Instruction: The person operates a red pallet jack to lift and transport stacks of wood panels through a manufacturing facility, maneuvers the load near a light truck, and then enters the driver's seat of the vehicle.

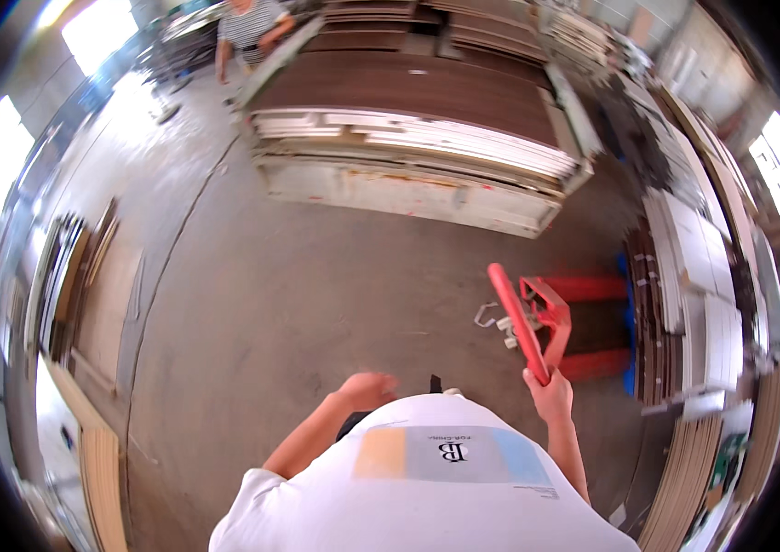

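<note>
Red metal pallet jack (559, 318) is sitting right of centre; right hand (551, 396) is grasping its red tubular handle (521, 319), apparently for steering. Left hand (369, 391): can't tell grip. Next move likely needs firm hold.

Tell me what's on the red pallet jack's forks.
Bare red surface shows on the forks right of the handle, which the right hand grips. Their far ends disappear at the blue pallet under brown boards; what's on them there is covered.
</note>
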Available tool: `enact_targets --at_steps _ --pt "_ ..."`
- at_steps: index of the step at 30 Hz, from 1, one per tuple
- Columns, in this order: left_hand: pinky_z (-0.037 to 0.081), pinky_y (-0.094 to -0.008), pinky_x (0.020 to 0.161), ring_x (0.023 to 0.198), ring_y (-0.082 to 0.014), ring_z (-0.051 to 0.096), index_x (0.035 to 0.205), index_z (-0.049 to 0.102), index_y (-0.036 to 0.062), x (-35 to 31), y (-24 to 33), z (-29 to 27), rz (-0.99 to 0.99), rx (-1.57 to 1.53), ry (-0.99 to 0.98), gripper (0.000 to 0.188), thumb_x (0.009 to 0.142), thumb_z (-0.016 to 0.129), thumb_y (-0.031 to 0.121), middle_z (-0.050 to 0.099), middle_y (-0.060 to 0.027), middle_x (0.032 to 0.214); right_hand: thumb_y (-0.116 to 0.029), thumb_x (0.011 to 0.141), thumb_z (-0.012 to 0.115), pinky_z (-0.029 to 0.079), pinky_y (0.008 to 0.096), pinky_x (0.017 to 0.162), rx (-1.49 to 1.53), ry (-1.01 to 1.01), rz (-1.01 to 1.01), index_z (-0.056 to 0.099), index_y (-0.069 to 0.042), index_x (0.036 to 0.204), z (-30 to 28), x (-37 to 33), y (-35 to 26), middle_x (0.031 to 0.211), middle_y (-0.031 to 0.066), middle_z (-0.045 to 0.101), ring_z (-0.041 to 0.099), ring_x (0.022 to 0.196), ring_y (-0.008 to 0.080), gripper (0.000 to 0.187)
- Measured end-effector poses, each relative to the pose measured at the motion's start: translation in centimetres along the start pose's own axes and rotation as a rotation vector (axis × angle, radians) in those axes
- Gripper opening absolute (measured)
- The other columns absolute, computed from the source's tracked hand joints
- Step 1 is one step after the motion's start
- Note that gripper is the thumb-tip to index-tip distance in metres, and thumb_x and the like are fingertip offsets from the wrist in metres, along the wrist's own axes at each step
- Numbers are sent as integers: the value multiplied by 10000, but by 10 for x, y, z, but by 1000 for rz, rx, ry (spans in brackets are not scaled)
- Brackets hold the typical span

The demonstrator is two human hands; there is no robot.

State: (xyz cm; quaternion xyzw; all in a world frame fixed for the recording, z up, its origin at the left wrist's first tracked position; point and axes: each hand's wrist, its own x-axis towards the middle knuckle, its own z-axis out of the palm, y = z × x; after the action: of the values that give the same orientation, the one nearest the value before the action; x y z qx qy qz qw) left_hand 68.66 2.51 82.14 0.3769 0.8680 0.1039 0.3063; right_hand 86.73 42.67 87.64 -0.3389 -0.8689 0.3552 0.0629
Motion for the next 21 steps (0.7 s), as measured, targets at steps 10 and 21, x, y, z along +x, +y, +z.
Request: enact_targets --at_steps 10,21 --pt "576 -464 906 1045 -364 727 1219 725 162 -487 -317 91 -652 -527 321 374 990 649 448 780 -122 1103 -377 923 753 564 515 795 17 64 -244 587 29 1210 330 -126 -266 971 200 710 714 867 414 525" --pt "590 -430 930 1086 -321 750 1248 735 128 -732 -591 29 -926 -828 555 389 1004 653 420 796 -109 1159 -344 921 744 442 325 416 358 -450 520 597 -98 821 523 -218 -477 624 -3 475 485 464 150 304"
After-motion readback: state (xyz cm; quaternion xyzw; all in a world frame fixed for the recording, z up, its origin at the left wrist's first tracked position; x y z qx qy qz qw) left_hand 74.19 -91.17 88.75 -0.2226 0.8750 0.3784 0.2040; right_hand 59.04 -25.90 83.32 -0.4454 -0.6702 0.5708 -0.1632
